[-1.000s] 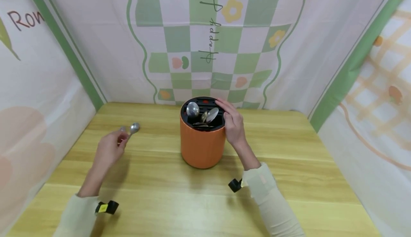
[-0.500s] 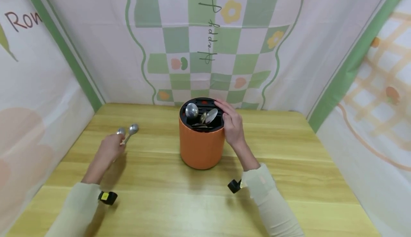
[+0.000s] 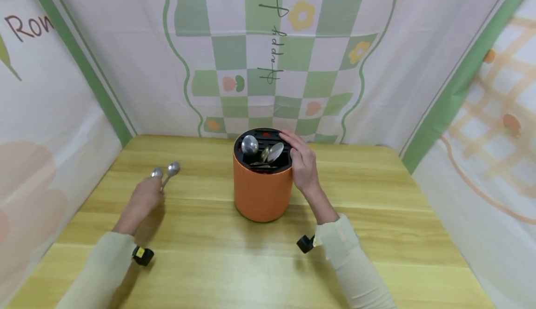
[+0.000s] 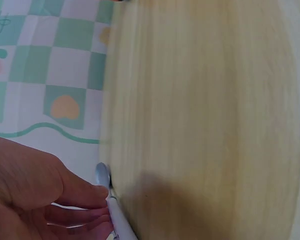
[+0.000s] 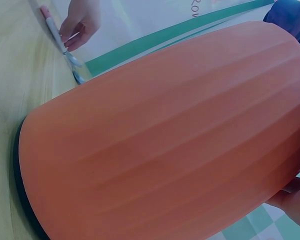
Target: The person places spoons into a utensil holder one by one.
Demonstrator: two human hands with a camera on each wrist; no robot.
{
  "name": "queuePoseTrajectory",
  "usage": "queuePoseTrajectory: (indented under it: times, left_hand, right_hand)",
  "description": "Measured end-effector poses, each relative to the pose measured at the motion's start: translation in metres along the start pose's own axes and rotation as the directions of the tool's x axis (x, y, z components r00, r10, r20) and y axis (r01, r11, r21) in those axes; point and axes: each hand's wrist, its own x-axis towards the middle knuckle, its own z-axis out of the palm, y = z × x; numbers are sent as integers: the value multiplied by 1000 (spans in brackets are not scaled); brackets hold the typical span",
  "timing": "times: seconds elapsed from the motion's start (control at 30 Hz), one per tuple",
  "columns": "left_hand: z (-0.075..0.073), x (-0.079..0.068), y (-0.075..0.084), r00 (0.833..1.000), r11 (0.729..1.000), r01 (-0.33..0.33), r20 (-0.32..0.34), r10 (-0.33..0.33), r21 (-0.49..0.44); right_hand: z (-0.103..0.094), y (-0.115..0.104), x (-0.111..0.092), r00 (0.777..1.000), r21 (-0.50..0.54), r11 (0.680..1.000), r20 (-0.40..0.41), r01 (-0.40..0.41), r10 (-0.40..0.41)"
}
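Note:
At the left in the head view, my left hand [image 3: 144, 199] is low over the table, pinching a spoon's pale handle [image 4: 121, 220] between thumb and fingers. Two metal spoon bowls show past the fingertips, one spoon [image 3: 173, 168] angled right and another spoon [image 3: 157, 172] beside it; the hand covers much of their handles. In the right wrist view, a pink end shows on the handle. My right hand [image 3: 305, 165] rests against an orange utensil holder [image 3: 263, 195], its fingers laid along the rim. Several spoons [image 3: 250, 145] stand in the holder's black slotted insert [image 3: 268, 134].
The holder stands upright toward the back middle of the wooden table [image 3: 234, 262]. Printed cloth [image 3: 289, 53] hangs right behind the table's back edge, with more cloth [image 3: 46, 160] along the left side. Black wrist cameras [image 3: 305, 243] sit under both sleeves.
My left hand has lowered slightly and turned more palm-down over the spoons, and the left spoon's bowl shows more. The right hand and the holder have stayed in place.

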Motion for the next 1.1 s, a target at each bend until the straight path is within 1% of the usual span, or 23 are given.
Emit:
queuePoseTrajectory:
  times: [0.23,0.33,0.43,0.5,0.6,0.7,0.83,0.93,1.03,1.1]
  left_hand:
    - [7,4,0,997,998,63,55,-62,-4]
    - [8,6,0,997,998,60,52,-59,0]
    - [8,7,0,999,999,39,32,-39,-1]
    - [8,7,0,999,999,30,25,-30,-12]
    - [7,8,1,999,998,29,34,-28,-47]
    - [6,8,3,998,996,41,55,-37,-74]
    - [7,9,5,993,991,84,95,-74,-104]
    - [8,9,6,991,987,100,105,-87,-124]
    - [8,8,6,994,987,83,83,-72,-137]
    - [7,8,6,998,989,54,49,-48,-139]
  right_hand:
    - [0,1,-1,1000,-5,1000,1,9,-9]
    - [0,0,-2,1000,-12,1000,-2,3,-3]
    - [0,0,-2,1000,-16,1000,-5,1,-1]
    - [-1,0,-1,1000,-17,1000,-4,3,-3]
    - [-1,0,-1,1000,-20,1000,-2,5,-5]
    - [-1,0,-1,1000,-17,1000,-1,6,-6]
    - [-1,0,-1,1000,-17,1000,-2,9,-9]
    - [-1,0,-1,1000,-20,1000,-3,10,-11]
    - [-1,-1,-1,1000,-23,1000,-2,11,-11]
    - [-1,0,-1,1000,-28,1000,-2,11,-11]
